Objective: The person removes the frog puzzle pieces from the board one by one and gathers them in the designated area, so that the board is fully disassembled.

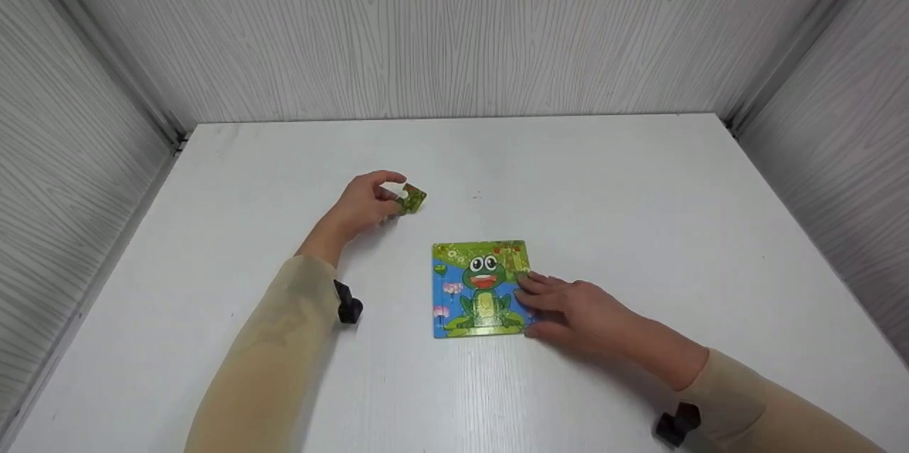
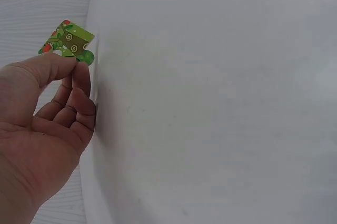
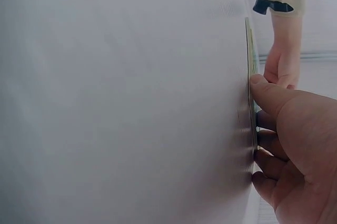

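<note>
A small green jigsaw piece (image 1: 414, 199) with red spots is pinched between the thumb and index finger of my left hand (image 1: 366, 204), out past the upper left of the puzzle. In the left wrist view the jigsaw piece (image 2: 73, 39) shows a rounded green tab beside the fingertips. The square frog puzzle (image 1: 483, 297) lies flat on the table, its frog picture facing up. My right hand (image 1: 582, 311) rests at the puzzle's right side, fingertips over that edge and thumb near the lower corner. Seen from the right wrist, the puzzle (image 3: 248, 50) is nearly edge-on.
A white table (image 1: 639, 190) carries everything. Pale wood-grain panels stand behind it (image 1: 454, 27) and along both sides. A black wrist mount (image 1: 347, 302) sticks out from the left sleeve and another mount (image 1: 678, 424) from the right sleeve.
</note>
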A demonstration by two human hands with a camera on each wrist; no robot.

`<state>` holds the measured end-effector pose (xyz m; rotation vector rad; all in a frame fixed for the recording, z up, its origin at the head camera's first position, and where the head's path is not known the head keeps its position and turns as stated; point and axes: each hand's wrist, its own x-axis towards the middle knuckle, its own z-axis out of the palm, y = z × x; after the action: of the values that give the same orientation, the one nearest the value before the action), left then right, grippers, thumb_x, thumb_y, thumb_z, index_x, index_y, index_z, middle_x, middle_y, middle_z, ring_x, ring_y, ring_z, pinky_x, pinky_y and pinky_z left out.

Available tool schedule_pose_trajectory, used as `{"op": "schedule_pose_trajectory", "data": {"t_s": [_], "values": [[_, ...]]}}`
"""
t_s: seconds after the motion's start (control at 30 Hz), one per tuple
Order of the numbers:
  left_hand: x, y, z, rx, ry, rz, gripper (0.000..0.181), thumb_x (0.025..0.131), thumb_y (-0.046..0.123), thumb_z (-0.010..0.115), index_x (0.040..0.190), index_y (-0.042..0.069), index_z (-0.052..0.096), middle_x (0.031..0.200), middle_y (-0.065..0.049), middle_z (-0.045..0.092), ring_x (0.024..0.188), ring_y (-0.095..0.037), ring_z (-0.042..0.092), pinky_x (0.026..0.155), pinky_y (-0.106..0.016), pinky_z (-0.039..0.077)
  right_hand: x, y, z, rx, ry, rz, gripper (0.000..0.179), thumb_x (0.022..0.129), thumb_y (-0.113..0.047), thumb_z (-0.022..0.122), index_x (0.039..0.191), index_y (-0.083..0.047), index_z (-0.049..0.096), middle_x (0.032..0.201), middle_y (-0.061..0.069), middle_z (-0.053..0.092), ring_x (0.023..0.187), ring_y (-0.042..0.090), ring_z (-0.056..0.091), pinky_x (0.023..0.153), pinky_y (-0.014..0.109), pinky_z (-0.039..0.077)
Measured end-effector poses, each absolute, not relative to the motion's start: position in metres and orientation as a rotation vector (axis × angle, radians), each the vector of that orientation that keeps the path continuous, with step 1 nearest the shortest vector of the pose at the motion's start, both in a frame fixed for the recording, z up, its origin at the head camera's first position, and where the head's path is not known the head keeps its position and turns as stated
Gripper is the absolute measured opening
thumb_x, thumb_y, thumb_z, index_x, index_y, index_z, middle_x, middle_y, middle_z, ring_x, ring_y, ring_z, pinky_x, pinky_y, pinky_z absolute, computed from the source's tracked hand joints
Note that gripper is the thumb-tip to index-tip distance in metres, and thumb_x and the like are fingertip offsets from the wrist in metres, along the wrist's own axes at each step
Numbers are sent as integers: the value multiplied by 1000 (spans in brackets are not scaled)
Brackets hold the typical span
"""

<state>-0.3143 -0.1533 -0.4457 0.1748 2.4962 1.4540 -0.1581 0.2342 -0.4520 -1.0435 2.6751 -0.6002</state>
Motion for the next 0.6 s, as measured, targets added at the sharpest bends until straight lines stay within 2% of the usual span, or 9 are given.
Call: {"op": "schedule_pose_trajectory", "data": {"t_s": [0.17, 0.33, 0.6], "values": [[-316, -151, -448, 164, 2491, 1475, 60, 100, 2, 62, 157, 18, 52, 116, -13, 64, 90, -23, 58, 69, -29, 47, -158, 235, -453, -1042, 2676, -602, 61, 100, -44, 73, 152, -13, 59, 162, 3, 47, 151, 28, 42, 113, 56, 44], [-318, -151, -451, 205, 2487, 1485, 64, 103, 1, 59, 162, 22, 47, 114, -16, 62, 89, -23, 69, 75, -28, 52, -159, 235, -454, -1047, 2668, -602, 61, 100, -43, 73, 151, -12, 60, 162, 5, 47, 151, 29, 42, 113, 55, 45], [-321, -152, -457, 193, 2476, 1591, 58, 105, 4, 60, 160, 18, 49, 108, -16, 64, 83, -21, 74, 77, -27, 58, -160, 234, -453, -1081, 2677, -588, 59, 101, -40, 74, 150, -9, 61, 160, 8, 49, 149, 32, 44, 111, 55, 46]]}}
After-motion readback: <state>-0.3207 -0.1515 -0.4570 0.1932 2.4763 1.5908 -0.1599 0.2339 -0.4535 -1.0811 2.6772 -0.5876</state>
